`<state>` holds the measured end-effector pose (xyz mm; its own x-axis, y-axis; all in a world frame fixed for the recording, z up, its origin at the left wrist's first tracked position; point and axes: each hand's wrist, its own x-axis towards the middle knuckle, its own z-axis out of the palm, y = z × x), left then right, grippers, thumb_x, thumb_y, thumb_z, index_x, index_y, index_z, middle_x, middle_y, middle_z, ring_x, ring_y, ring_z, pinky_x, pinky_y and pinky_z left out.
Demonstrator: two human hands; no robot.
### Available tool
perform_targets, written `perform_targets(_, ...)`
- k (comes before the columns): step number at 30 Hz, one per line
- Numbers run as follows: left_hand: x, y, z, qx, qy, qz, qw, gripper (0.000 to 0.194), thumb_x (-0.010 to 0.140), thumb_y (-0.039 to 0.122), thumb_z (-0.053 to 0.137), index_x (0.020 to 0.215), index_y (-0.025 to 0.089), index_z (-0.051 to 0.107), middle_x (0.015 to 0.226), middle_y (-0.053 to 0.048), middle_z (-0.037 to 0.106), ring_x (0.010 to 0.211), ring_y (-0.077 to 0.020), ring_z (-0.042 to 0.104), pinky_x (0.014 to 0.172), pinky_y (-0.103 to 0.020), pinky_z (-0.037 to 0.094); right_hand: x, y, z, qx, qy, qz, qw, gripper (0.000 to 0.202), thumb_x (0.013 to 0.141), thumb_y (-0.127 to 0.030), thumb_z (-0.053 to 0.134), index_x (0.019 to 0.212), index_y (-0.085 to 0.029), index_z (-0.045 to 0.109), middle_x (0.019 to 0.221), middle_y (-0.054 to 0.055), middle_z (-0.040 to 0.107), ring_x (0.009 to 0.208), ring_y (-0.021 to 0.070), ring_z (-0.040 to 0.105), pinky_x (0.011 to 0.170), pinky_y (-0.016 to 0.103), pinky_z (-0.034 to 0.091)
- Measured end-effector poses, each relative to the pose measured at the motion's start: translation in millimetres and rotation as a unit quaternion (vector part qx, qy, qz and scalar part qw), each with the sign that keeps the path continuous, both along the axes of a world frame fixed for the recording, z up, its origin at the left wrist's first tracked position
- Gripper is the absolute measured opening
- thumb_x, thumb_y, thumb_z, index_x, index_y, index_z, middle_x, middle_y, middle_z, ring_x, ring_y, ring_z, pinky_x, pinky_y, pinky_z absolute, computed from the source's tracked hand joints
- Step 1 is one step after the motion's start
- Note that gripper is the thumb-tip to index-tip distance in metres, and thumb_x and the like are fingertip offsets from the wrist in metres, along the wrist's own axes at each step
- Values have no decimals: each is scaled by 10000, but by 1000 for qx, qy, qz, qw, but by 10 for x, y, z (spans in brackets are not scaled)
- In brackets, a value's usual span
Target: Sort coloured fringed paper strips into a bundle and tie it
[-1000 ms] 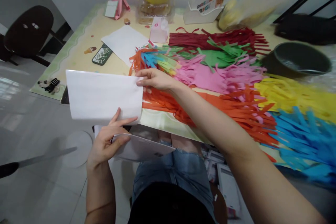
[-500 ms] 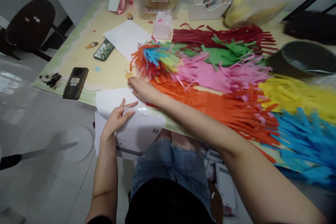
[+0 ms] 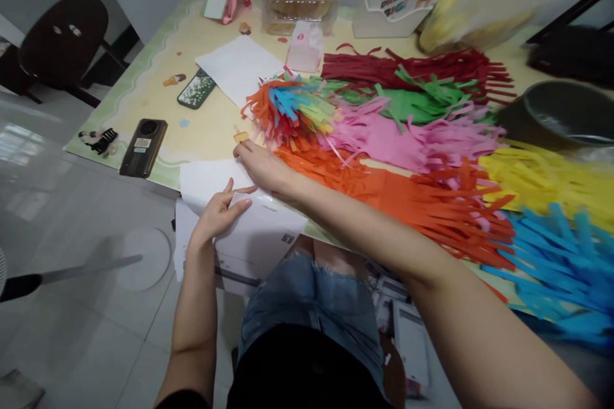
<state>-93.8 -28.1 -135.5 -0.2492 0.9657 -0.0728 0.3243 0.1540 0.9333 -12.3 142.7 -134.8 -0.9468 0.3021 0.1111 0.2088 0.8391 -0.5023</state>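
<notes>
White paper sheets (image 3: 201, 172) lie at the table's front edge, with a printed page (image 3: 261, 223) overhanging it. My left hand (image 3: 218, 214) rests on the sheets, its thumb and index finger stretched out and apart beside the page's edge. Just beyond, my right hand (image 3: 261, 165) lies low at the top of the sheets, fingers reaching forward to the tabletop and nothing visible in them. Beside that hand are a multicoloured paper tassel bundle (image 3: 283, 102) and fringed orange paper (image 3: 384, 188).
Fringed pink (image 3: 384, 134), green (image 3: 407, 105), dark red (image 3: 407, 70), yellow (image 3: 551, 172) and blue paper (image 3: 566, 268) spread rightward. Two phones (image 3: 144, 147) and a hair clip (image 3: 100, 139) lie left. A dark bin (image 3: 551, 115) stands right.
The view has shifted slightly, so the table's things sit a little further right. Both hands stay at the white sheets in nearly the same pose.
</notes>
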Motion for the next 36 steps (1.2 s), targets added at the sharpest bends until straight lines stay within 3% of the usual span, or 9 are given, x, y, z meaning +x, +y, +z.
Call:
perform_targets(5, 2, 1, 10, -6, -2, 7, 1000, 409, 855, 586, 651, 892, 202, 784, 1287, -83, 695, 1472, -402, 374, 1265, -664, -25, 47, 47, -19, -2, -3, 9, 1000, 336, 894, -41, 423, 1189, -129, 558, 1238, 148, 584, 1003, 238, 591, 843, 343, 462)
perform_targets(9, -14, 7, -1, -18, -2, 5, 1000, 449, 840, 608, 659, 966, 197, 790, 1281, -87, 699, 1495, -410, 317, 1257, -681, -9, 298, 99, -88, -12, 14, 18, 1000, 389, 845, -41, 519, 1229, -103, 543, 1252, 152, 590, 1113, 255, 582, 935, 354, 455)
perform_targets(15, -18, 21, -18, -23, 6, 4, 1000, 419, 851, 583, 653, 927, 197, 797, 1292, -74, 700, 1514, -408, 278, 1262, -673, -5, 560, -15, -77, -19, 13, 9, 1000, 384, 873, -61, 476, 1248, -126, 531, 1241, 136, 581, 1026, 230, 599, 879, 337, 473)
perform_targets(22, -31, 13, -20, -23, 5, 1, 1000, 405, 841, 583, 659, 884, 205, 797, 1261, -79, 720, 1493, -412, 338, 1254, -679, -35, 487, 41, -62, -19, 13, -11, 1000, 426, 868, -60, 549, 1292, -91, 537, 1297, 168, 578, 1182, 258, 566, 1018, 372, 454)
perform_targets(27, -15, 56, -25, -23, 13, -18, 999, 366, 849, 561, 662, 878, 217, 786, 1217, -60, 744, 1470, -400, 391, 1259, -656, -69, 237, 195, 61, -28, -72, -71, 994, 494, 774, -142, 747, 1236, -32, 611, 1291, 268, 591, 1256, 377, 531, 1048, 479, 434)
perform_targets(29, 11, 52, -19, -17, 16, -8, 1000, 381, 836, 581, 670, 828, 216, 780, 1171, -69, 764, 1459, -403, 411, 1260, -659, -48, 131, 229, 128, -58, -102, -75, 990, 365, 727, -119, 773, 1073, -49, 682, 1171, 257, 661, 1179, 374, 591, 1014, 464, 457)
perform_targets(32, 23, -106, 65, 1, 3, 10, 1000, 395, 839, 585, 673, 849, 207, 789, 1120, -97, 779, 1384, -393, 517, 1262, -661, 110, 114, 255, 242, -115, -88, -55, 988, 136, 760, -134, 734, 890, -111, 698, 922, 121, 731, 979, 266, 683, 899, 345, 512)
perform_targets(34, -6, -333, 198, 58, -14, 14, 998, 374, 879, 536, 650, 859, 193, 797, 1034, -104, 797, 1170, -348, 686, 1231, -626, 285, 226, 273, 353, -246, -24, -33, 969, 106, 802, -201, 714, 867, -124, 682, 816, 51, 720, 843, 201, 691, 786, 283, 528)
perform_targets(36, -56, -604, 379, 157, -29, 6, 987, 343, 920, 467, 611, 819, 196, 795, 855, -73, 800, 858, -265, 754, 1132, -576, 461, 411, 294, 513, -412, 55, 1, 910, 192, 796, -288, 747, 867, -126, 671, 770, 21, 709, 755, 163, 674, 705, 253, 527)
